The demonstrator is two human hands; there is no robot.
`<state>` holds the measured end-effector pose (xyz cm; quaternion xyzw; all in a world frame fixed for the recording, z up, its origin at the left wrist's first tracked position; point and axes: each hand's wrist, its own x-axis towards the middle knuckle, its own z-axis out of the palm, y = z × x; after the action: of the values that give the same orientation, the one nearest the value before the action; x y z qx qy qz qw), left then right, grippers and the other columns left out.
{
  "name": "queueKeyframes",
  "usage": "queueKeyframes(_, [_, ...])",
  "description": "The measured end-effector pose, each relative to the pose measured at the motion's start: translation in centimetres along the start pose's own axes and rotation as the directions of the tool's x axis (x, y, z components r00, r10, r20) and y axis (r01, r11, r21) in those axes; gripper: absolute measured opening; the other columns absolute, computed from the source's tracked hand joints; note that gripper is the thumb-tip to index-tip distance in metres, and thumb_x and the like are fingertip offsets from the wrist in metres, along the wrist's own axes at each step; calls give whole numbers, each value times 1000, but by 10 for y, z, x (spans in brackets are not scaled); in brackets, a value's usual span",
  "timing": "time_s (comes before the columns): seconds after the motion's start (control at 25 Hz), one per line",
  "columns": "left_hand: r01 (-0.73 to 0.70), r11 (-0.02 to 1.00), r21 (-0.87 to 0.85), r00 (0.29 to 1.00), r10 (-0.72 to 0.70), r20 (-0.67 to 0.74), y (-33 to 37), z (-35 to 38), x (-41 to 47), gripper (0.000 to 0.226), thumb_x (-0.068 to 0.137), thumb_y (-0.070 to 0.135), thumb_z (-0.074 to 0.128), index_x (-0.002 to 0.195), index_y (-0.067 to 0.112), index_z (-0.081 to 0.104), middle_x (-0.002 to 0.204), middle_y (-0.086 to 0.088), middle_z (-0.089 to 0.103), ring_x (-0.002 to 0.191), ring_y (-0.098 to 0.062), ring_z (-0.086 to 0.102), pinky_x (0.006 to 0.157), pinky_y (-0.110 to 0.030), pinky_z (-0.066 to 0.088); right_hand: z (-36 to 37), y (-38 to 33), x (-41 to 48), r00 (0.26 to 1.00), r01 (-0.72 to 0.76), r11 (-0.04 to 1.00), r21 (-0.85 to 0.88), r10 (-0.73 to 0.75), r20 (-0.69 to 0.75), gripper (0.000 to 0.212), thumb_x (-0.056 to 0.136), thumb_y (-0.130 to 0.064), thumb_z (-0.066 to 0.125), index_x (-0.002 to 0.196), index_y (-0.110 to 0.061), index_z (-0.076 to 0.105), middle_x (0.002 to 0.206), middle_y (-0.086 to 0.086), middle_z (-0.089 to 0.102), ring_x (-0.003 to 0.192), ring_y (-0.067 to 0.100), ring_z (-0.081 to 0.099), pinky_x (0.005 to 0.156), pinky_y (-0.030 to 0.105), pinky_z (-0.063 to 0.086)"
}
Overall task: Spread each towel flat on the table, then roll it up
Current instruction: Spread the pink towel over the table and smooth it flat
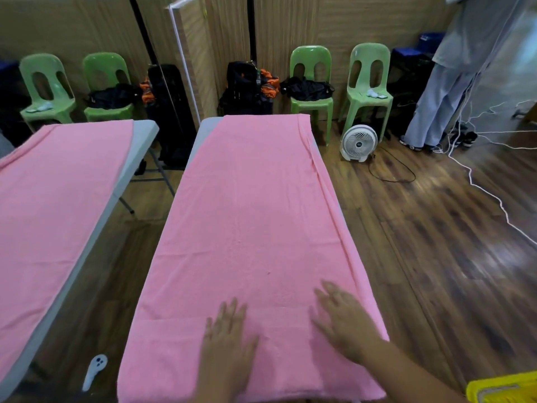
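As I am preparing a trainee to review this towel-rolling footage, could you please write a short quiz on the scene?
1. True or false: the left hand grips a bunched corner of the pink towel.
2. Where does the white fan stand relative to the table? A: on it. B: on the floor to its right. C: under it.
3. How many green chairs stand along the far wall?

Key
1. False: the left hand and right hand both lie flat and open on the towel's near end.
2. B.
3. Four.
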<state>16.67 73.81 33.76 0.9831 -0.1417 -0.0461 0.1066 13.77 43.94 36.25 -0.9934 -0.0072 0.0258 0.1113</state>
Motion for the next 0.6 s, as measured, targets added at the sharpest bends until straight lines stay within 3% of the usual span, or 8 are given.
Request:
queueKeyframes(0.08, [-44, 999, -32, 997, 46, 61, 49, 8, 18, 65, 88, 57, 42, 146, 28, 46, 156, 0, 40, 149, -17, 18, 116, -37, 0, 13, -18, 30, 981, 184, 983, 20, -185, 50, 63, 85, -59, 45, 138, -26, 50, 150, -1, 44, 132, 17, 49, 104, 38, 44])
queueKeyframes(0.16, [13, 1000, -4, 998, -12, 68, 70, 19, 27, 68, 79, 58, 48, 140, 27, 55, 150, -1, 47, 151, -13, 7, 118, -38, -2, 16, 1, 41, 959, 251, 968, 0, -249, 137, 68, 74, -61, 49, 131, -25, 58, 144, 0, 51, 126, 19, 56, 110, 35, 38])
queueKeyframes(0.24, [37, 999, 21, 999, -38, 13, 65, 28, 20, 74, 73, 61, 52, 139, 29, 55, 152, -1, 45, 151, -12, 5, 118, -38, 0, 15, 46, 40, 960, 252, 967, -31, -246, 136, 67, 76, -59, 51, 130, -21, 60, 142, 5, 55, 132, 23, 49, 115, 33, 18])
queueKeyframes(0.4, [15, 1000, 16, 998, -16, 57, 63, 36, 12, 80, 69, 63, 55, 142, 31, 47, 156, 2, 38, 151, -13, 11, 117, -39, 8, -3, 149, 22, 993, 22, 1000, 20, -24, 116, 71, 94, -66, 22, 134, -19, 58, 143, 7, 54, 132, 17, 37, 105, 38, 24])
queueKeyframes(0.48, [5, 999, -38, 999, -4, 42, 66, 33, 16, 79, 68, 64, 56, 140, 32, 47, 155, 5, 35, 151, -10, 10, 116, -38, 10, -9, 158, 30, 998, -25, 997, 67, 21, 67, 74, 95, -67, 18, 134, -18, 56, 144, 8, 52, 132, 17, 38, 106, 34, 23])
queueKeyframes(0.6, [-53, 993, -106, 996, 44, -79, 42, 12, 44, 54, 93, 59, 40, 138, 32, 50, 154, 9, 37, 148, -6, 19, 113, -29, 15, -8, 103, 70, 997, 57, 991, 121, -50, -56, 62, 95, -61, 33, 143, -23, 45, 153, -1, 37, 140, 16, 28, 112, 33, 20])
